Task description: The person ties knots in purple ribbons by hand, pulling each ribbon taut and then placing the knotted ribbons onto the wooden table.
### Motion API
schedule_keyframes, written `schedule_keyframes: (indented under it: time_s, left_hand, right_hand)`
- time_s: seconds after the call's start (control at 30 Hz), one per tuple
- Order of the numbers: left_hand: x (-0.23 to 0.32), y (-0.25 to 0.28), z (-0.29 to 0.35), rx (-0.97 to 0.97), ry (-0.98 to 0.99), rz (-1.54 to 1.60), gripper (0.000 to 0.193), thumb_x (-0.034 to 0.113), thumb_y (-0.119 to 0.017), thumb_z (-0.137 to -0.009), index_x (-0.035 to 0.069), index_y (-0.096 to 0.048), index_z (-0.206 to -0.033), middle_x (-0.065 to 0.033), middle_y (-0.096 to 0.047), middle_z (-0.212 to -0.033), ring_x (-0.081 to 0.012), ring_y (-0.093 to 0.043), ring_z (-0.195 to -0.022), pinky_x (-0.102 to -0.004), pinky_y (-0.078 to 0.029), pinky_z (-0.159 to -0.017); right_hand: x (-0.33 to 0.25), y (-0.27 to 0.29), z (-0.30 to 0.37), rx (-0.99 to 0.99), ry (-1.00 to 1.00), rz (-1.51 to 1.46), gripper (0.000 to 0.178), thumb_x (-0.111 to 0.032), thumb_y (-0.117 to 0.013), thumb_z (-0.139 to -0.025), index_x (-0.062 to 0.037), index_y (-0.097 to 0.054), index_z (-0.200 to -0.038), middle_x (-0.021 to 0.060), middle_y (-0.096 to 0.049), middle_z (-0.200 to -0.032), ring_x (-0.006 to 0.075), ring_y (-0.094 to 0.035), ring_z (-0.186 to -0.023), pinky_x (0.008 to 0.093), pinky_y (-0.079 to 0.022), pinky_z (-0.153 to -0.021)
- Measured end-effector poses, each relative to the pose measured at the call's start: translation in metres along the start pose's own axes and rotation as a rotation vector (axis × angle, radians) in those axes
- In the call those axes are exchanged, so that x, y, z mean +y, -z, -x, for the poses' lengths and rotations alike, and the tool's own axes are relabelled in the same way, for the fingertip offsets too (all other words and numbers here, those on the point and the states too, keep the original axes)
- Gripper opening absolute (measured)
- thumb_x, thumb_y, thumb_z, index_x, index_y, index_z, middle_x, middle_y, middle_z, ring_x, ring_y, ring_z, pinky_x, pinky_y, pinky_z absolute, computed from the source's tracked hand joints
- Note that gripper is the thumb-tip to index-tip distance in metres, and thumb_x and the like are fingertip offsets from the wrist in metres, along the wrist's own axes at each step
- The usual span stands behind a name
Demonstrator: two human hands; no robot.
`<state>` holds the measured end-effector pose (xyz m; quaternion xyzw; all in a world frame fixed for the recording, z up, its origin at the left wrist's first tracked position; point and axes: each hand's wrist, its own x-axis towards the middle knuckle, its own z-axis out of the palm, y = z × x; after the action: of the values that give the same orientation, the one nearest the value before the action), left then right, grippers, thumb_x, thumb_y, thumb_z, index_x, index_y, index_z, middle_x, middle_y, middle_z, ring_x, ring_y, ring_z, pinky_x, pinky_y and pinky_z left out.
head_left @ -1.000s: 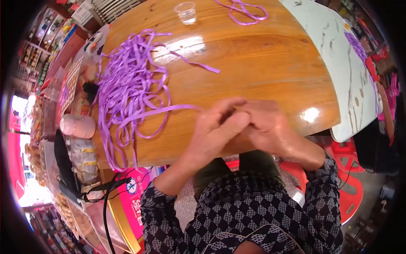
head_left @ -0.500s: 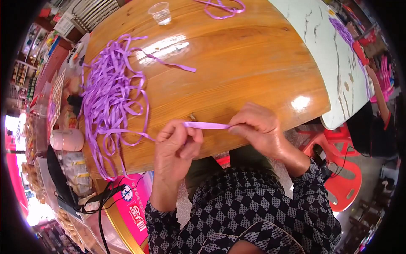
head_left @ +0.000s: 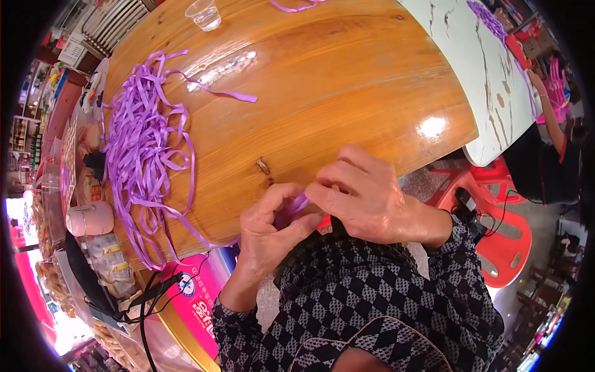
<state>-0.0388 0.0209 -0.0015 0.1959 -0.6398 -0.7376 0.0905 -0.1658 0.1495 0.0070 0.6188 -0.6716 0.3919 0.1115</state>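
Note:
A purple ribbon (head_left: 296,208) runs between my two hands near the table's front edge. My left hand (head_left: 270,230) is closed on it, thumb and fingers bent around the strip. Close against it, my right hand (head_left: 359,197) pinches the ribbon beside the left fingertips; its own fingertips are partly hidden. From the left hand the strip trails leftward to a big loose heap of purple ribbon (head_left: 144,133) on the wooden table (head_left: 347,80). One loose end of the heap points right across the wood.
A clear plastic cup (head_left: 204,15) stands at the far left. A pale pink mug (head_left: 90,218) sits beyond the left edge. Right of the wood is a white marbled tabletop (head_left: 462,74) with more ribbon; another person's arm (head_left: 548,115) and red plastic chairs (head_left: 505,242) are there.
My hands have come together, and the ribbon stretch between them is now short and mostly hidden. The view has shifted, so the table things sit a little farther left and up.

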Motion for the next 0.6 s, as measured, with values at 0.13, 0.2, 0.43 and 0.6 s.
schedule_keyframes:
  time_s: [0.13, 0.2, 0.43, 0.6]
  left_hand:
    - [-0.007, 0.005, 0.001, -0.082, -0.049, -0.145, 0.013, -0.001, -0.062, -0.081, 0.001, -0.059, -0.094, 0.0078, -0.05, -0.071, 0.0008, -0.041, -0.062, -0.0147, -0.034, -0.055]
    - [-0.008, 0.004, 0.002, -0.104, -0.089, -0.13, 0.011, -0.001, -0.061, -0.081, 0.001, -0.06, -0.092, 0.0081, -0.048, -0.069, 0.0008, -0.039, -0.06, -0.0149, -0.033, -0.054]
    - [-0.005, -0.007, 0.007, 0.117, -0.131, 0.031, 0.018, -0.003, -0.059, -0.083, -0.001, -0.053, -0.1, 0.0043, -0.051, -0.067, -0.0007, -0.041, -0.054, -0.0145, -0.03, -0.048]
    - [-0.012, -0.008, 0.005, 0.174, -0.275, -0.088, 0.019, 0.002, -0.061, -0.085, -0.001, -0.054, -0.102, 0.003, -0.051, -0.069, -0.0018, -0.041, -0.053, -0.0151, -0.032, -0.047]
  right_hand:
    - [0.009, -0.009, 0.0, 0.038, -0.054, -0.204, 0.029, 0.003, -0.067, -0.06, -0.0013, -0.06, -0.089, 0.0086, -0.055, -0.078, 0.0243, -0.051, -0.065, 0.0309, -0.041, -0.051]
    - [0.011, -0.014, 0.003, 0.081, -0.087, -0.315, 0.026, 0.003, -0.068, -0.064, -0.0008, -0.06, -0.089, 0.0088, -0.056, -0.079, 0.0246, -0.052, -0.066, 0.0309, -0.042, -0.053]
    - [-0.012, -0.03, 0.011, 0.238, -0.735, -1.165, 0.015, 0.001, -0.064, -0.081, 0.0024, -0.06, -0.096, 0.005, -0.062, -0.084, 0.0106, -0.058, -0.077, 0.0233, -0.05, -0.067]
    - [-0.008, -0.03, 0.01, 0.219, -0.869, -1.372, 0.017, 0.0, -0.063, -0.082, 0.0042, -0.059, -0.098, 0.0063, -0.062, -0.087, 0.0104, -0.061, -0.078, 0.0224, -0.052, -0.07]
